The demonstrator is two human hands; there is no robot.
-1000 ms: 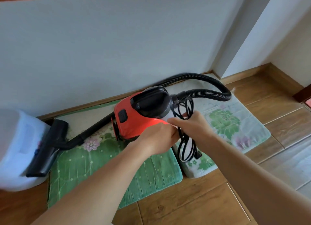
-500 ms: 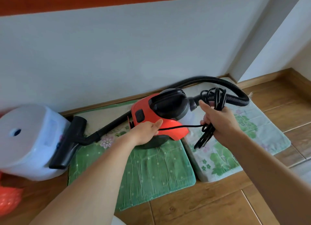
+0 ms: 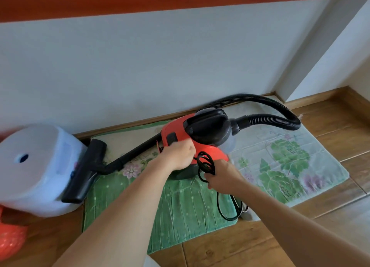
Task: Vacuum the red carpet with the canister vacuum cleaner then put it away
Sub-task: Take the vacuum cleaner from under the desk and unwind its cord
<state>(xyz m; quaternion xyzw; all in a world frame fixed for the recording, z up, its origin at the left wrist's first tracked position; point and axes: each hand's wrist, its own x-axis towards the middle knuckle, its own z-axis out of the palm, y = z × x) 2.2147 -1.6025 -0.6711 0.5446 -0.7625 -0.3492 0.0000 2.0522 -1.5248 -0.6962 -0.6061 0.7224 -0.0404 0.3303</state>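
Note:
The red and black canister vacuum (image 3: 202, 130) sits on a green mat (image 3: 180, 202) against the white wall. Its black ribbed hose (image 3: 280, 114) loops off to the right and back behind the body. The black wand runs left to the floor nozzle (image 3: 84, 170). My left hand (image 3: 178, 156) is curled against the vacuum's red front side, where the cord comes out. My right hand (image 3: 222, 178) grips the coiled black power cord (image 3: 206, 164) just in front of the vacuum, with loops hanging down to the mat. No red carpet is in view.
A white plastic container (image 3: 34, 166) stands at the left, touching the nozzle. A red net bag (image 3: 10, 240) lies at the lower left. A pale floral mat (image 3: 290, 162) lies to the right on the wooden floor (image 3: 240, 246). A wall corner juts out at the far right.
My right hand has brought the coiled cord down from beside the hose to the vacuum's front. My left hand has curled closer against the red body.

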